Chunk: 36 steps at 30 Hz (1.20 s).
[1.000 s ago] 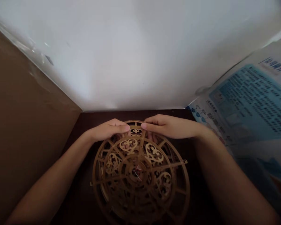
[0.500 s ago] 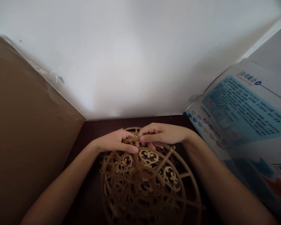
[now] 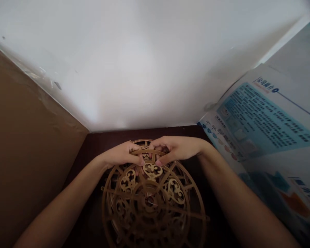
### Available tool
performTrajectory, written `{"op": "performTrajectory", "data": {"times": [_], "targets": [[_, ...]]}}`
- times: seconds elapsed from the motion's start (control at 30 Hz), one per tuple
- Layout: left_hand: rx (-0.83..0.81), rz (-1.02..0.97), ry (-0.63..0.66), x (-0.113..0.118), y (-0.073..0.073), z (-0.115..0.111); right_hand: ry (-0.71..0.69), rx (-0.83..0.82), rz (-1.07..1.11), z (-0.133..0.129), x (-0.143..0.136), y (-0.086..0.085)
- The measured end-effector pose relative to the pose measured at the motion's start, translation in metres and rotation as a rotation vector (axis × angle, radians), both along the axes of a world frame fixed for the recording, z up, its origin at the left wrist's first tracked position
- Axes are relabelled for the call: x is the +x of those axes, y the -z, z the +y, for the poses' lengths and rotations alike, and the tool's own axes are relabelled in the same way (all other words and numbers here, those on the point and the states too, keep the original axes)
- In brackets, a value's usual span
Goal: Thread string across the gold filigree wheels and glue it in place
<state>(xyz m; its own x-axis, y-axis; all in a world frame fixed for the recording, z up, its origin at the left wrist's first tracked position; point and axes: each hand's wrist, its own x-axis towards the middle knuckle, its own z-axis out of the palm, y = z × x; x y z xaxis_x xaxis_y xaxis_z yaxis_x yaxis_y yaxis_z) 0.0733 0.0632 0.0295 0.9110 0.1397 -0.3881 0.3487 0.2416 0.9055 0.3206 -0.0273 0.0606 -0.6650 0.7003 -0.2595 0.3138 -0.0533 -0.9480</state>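
A round, gold-coloured openwork disc (image 3: 153, 177) with spokes, rings and heart-shaped scrolls stands tilted in front of me. More discs of the same kind (image 3: 144, 141) show behind and beneath it. My left hand (image 3: 122, 153) pinches the disc's far edge, its thumb lying over the front and its fingers curled behind. Close by on the same edge, my right hand (image 3: 179, 148) has its thumb pressed on the inner ring, with the fingers bent behind the rim. The fingertips of both hands are partly hidden. The disc's lower part sinks into shadow.
A dark table (image 3: 103, 137) lies under the discs. A white wall panel (image 3: 134, 69) rises at the back, a brown board (image 3: 28, 144) flanks the left, and a printed poster with blue blocks of text (image 3: 268, 120) lines the right side.
The top disc has turned slightly and now sits more squarely between my hands. My right thumb has moved down onto its inner ring, and my left thumb has drawn back. The view has shifted a little.
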Motion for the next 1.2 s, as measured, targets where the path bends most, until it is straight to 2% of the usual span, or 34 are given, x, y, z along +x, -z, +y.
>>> {"op": "performTrajectory", "data": {"times": [0.17, 0.37, 0.6, 0.73, 0.87, 1.03, 1.2], "targets": [[0.23, -0.006, 0.062, -0.003, -0.008, -0.001, -0.016, 0.058, -0.018, 0.002, -0.008, -0.003], [0.242, -0.104, 0.01, 0.0, -0.005, -0.002, 0.044, 0.028, -0.024, 0.0, 0.001, -0.003], [0.164, -0.078, -0.058, 0.0, -0.002, 0.003, 0.056, -0.004, -0.103, -0.003, 0.019, -0.01], [0.118, -0.047, -0.076, -0.003, 0.0, 0.004, 0.065, 0.09, -0.136, -0.002, 0.015, -0.009], [0.115, -0.07, 0.005, -0.004, -0.006, 0.003, 0.069, 0.163, -0.153, -0.003, 0.009, -0.012], [0.288, -0.151, -0.006, -0.001, -0.004, 0.003, 0.082, 0.14, -0.186, -0.004, 0.008, -0.017], [0.211, -0.147, -0.019, -0.001, 0.001, 0.003, 0.078, 0.078, -0.123, -0.003, 0.006, -0.011]]}}
